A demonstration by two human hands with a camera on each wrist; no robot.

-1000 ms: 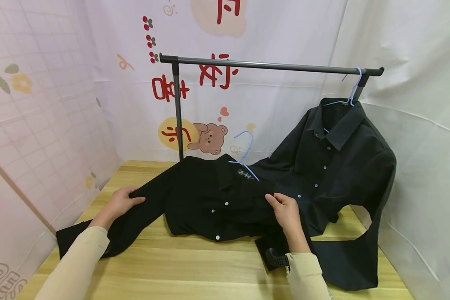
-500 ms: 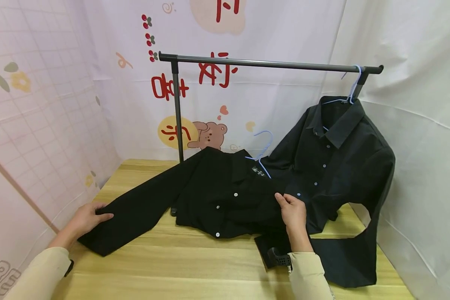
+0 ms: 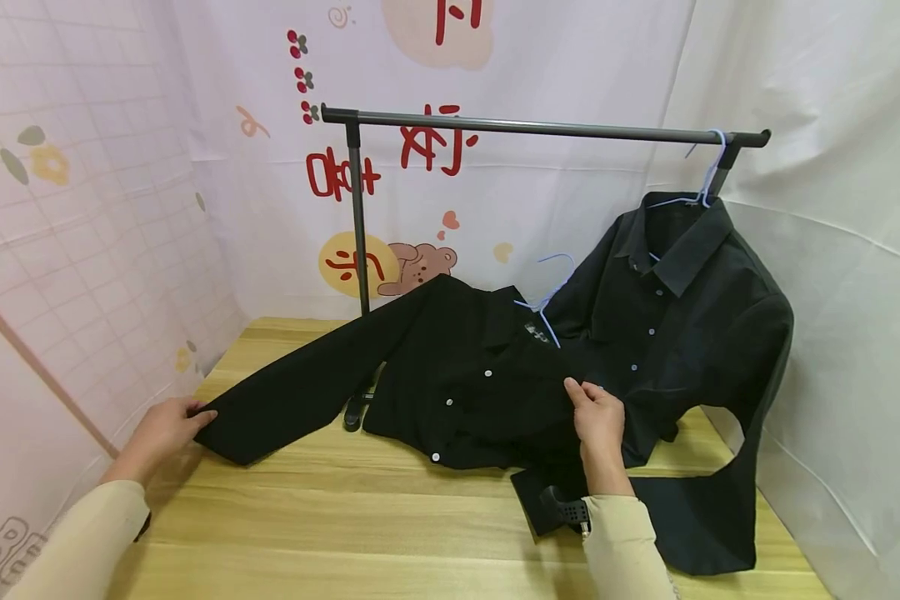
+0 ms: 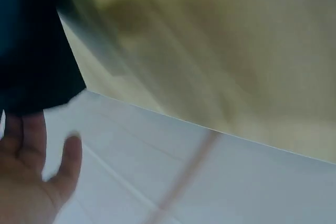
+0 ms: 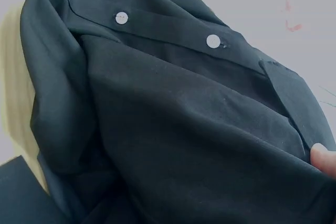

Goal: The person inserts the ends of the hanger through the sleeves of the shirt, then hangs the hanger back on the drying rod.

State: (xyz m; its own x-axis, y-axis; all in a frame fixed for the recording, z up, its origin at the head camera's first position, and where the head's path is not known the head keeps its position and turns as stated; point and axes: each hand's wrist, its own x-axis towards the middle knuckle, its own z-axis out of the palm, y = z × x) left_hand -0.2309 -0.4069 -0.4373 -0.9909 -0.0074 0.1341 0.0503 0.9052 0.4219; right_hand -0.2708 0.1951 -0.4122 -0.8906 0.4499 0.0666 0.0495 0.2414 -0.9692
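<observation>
A black button-up shirt [image 3: 420,392] with pale buttons is held up above the table by both hands, its lower part folded near the tabletop. At the far left my left hand [image 3: 161,429] pinches the end of its outstretched sleeve; in the left wrist view that hand [image 4: 31,171] is at the dark cuff [image 4: 42,66], one finger standing free. My right hand [image 3: 600,417] pinches the shirt's other side, below the collar. Only a fingertip [image 5: 323,158] of it shows in the right wrist view. A light-blue hanger [image 3: 546,304] sticks out of the neck.
A dark metal rack [image 3: 532,127] stands behind. From its right end a second black shirt [image 3: 682,317] hangs on another blue hanger [image 3: 708,179], its lower sleeve [image 3: 697,521] reaching the wooden table [image 3: 307,533]. White printed cloth [image 3: 262,208] encloses the sides and back.
My left hand slid outward along the sleeve to its end, then rose slightly, stretching the sleeve out. The held shirt and its hanger shifted right and up, with my right hand following a little.
</observation>
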